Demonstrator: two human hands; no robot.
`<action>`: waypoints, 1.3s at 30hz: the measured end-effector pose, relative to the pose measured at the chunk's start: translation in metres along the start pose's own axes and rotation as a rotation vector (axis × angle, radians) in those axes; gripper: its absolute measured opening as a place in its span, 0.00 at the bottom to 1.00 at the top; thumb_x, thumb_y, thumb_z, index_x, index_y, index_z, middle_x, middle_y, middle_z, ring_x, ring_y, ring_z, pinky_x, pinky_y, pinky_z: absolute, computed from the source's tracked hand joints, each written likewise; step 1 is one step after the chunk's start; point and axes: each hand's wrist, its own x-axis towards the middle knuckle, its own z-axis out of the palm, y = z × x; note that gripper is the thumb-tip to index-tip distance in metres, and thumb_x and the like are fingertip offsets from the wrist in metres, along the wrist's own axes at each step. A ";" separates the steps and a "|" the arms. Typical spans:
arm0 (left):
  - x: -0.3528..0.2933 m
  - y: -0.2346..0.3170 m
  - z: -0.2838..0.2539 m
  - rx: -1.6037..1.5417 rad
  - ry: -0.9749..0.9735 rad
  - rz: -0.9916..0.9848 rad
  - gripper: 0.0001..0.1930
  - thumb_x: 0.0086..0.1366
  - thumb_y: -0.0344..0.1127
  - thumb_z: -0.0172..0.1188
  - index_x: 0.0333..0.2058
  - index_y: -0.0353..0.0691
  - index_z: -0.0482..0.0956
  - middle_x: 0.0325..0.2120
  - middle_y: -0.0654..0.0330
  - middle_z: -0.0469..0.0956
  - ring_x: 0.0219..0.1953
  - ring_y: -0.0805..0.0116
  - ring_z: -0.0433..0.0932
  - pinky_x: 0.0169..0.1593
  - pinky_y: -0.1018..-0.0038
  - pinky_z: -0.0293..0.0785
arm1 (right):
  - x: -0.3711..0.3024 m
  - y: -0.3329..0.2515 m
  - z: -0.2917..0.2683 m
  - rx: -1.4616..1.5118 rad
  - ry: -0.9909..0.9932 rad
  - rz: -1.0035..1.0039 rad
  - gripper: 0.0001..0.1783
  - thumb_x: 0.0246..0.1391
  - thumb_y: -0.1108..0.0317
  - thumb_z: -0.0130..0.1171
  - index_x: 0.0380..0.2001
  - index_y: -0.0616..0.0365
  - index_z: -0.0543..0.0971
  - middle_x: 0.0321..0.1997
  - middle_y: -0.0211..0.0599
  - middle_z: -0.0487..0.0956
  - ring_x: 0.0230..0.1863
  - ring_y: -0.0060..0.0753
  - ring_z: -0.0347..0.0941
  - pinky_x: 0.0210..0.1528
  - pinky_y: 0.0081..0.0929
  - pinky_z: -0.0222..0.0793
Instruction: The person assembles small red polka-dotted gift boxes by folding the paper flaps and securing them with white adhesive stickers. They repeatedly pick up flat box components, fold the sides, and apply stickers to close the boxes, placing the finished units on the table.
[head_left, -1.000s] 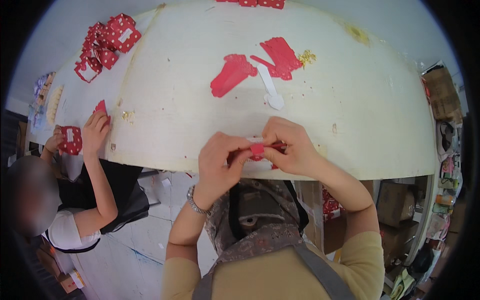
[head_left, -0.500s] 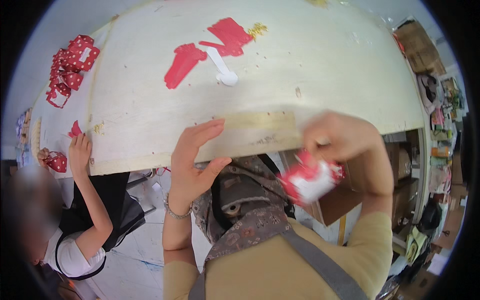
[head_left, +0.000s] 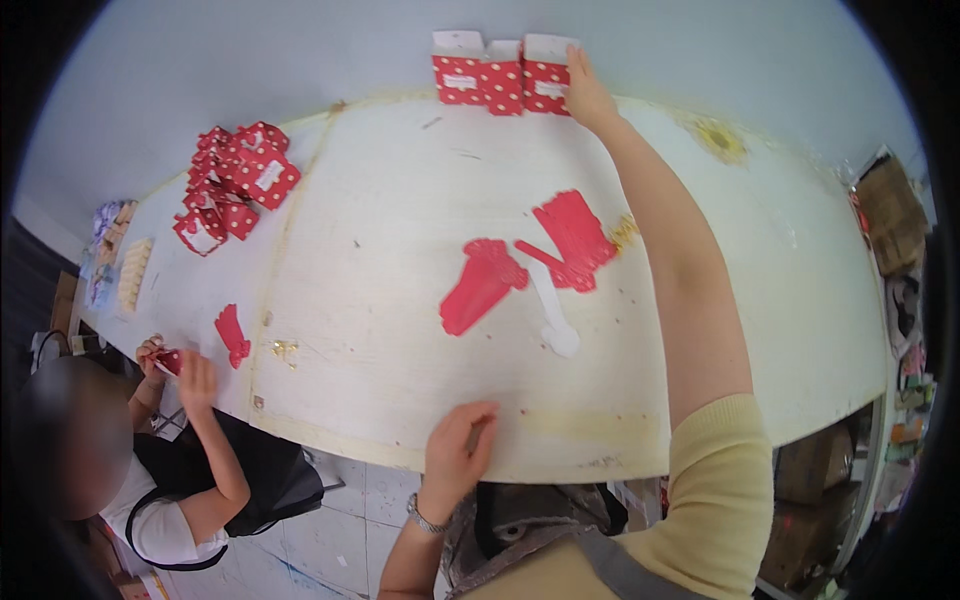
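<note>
At the far edge of the table, my right hand (head_left: pixel 592 97) is closed on the right side of a red box with white polka dots, a white label and a raised white flap (head_left: pixel 548 84). Two similar polka-dot boxes (head_left: pixel 478 80) stand against its left side, by the wall. My left hand (head_left: pixel 459 452) is over the near table edge, fingers loosely bent and thumb apart, with nothing visible in it. Between my hands lie two groups of flat red cut pieces (head_left: pixel 482 288) (head_left: pixel 574 240) and a white strip with a rounded end (head_left: pixel 556 325).
A pile of polka-dot boxes (head_left: pixel 238 180) sits at the left. A co-worker's hands (head_left: pixel 183 372) hold a small polka-dot piece at the lower left, near another red piece (head_left: pixel 232 336). Small gold bits (head_left: pixel 624 234) lie beside the red pieces. Cartons (head_left: pixel 815 462) stand under the table's right end.
My right arm has stretched from the near edge to the back of the table with the red box. The view has tilted up, bringing the boxes by the wall into sight.
</note>
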 end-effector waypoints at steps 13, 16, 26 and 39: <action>0.014 0.000 -0.018 -0.154 0.282 0.189 0.52 0.51 0.35 0.73 0.66 0.40 0.43 0.62 0.48 0.56 0.62 0.54 0.62 0.62 0.59 0.63 | -0.186 -0.162 -0.244 0.384 -0.214 -0.653 0.16 0.35 0.76 0.64 0.33 0.57 0.81 0.29 0.33 0.76 0.28 0.35 0.72 0.28 0.29 0.69; 0.020 -0.001 -0.023 -0.499 0.136 0.034 0.58 0.47 0.40 0.76 0.66 0.39 0.40 0.62 0.46 0.56 0.64 0.54 0.59 0.64 0.62 0.59 | -0.236 -0.185 -0.268 0.607 -0.337 -0.579 0.20 0.32 0.74 0.67 0.36 0.58 0.81 0.32 0.32 0.77 0.27 0.31 0.70 0.28 0.26 0.68; -0.019 0.015 -0.025 -0.310 -0.017 0.078 0.57 0.36 0.47 0.78 0.64 0.38 0.55 0.56 0.52 0.68 0.58 0.53 0.68 0.60 0.64 0.64 | -0.242 -0.216 -0.314 0.289 -0.646 -0.669 0.21 0.33 0.54 0.72 0.34 0.46 0.82 0.40 0.20 0.78 0.45 0.29 0.67 0.53 0.46 0.50; -0.019 0.045 -0.028 0.066 -0.005 0.306 0.58 0.33 0.48 0.78 0.63 0.38 0.57 0.53 0.51 0.71 0.54 0.54 0.71 0.55 0.64 0.68 | -0.213 -0.227 -0.319 0.277 -1.134 -0.780 0.06 0.46 0.66 0.61 0.29 0.54 0.80 0.26 0.32 0.78 0.32 0.37 0.77 0.32 0.32 0.71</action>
